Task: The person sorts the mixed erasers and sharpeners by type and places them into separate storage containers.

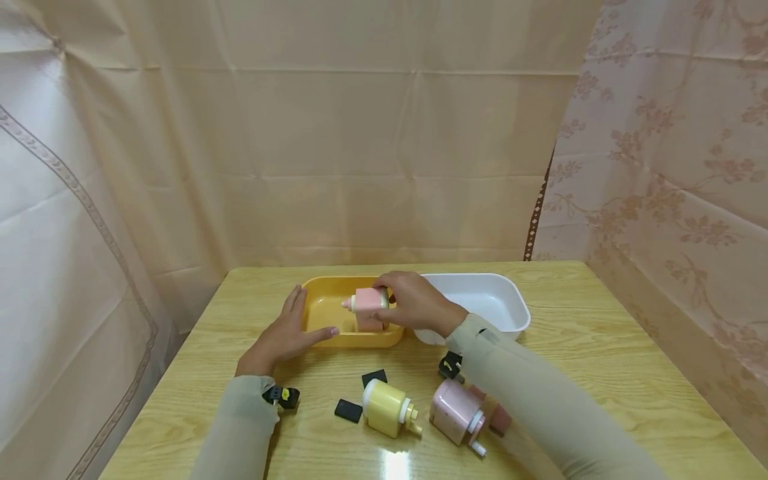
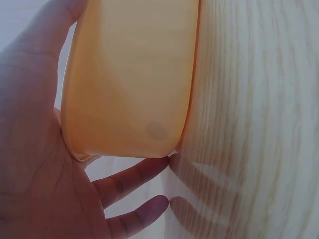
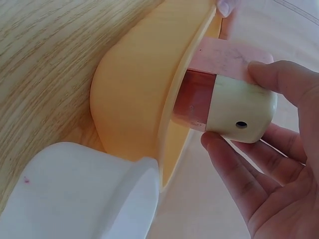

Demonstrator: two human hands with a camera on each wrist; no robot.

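Note:
My right hand (image 1: 414, 301) grips a pink and cream pencil sharpener (image 3: 234, 94) by its cream end, thumb on one side and fingers on the other. A small dark hole and a reddish see-through drawer show in the right wrist view. The sharpener lies sideways within the yellow tray (image 1: 354, 340), its crank end to the left; whether it touches the floor cannot be told. At the tray's left end, my left hand (image 1: 288, 333) holds the corner, thumb over the near rim and fingers about the end wall (image 2: 129, 99).
A white tray (image 1: 516, 303) stands right of the yellow one. Nearer me lie a yellow pencil sharpener (image 1: 384, 407) and a lilac-pink one (image 1: 453, 410). Around them are black blocks (image 1: 348, 411) and a dull red block (image 1: 501, 421), partly behind my right sleeve.

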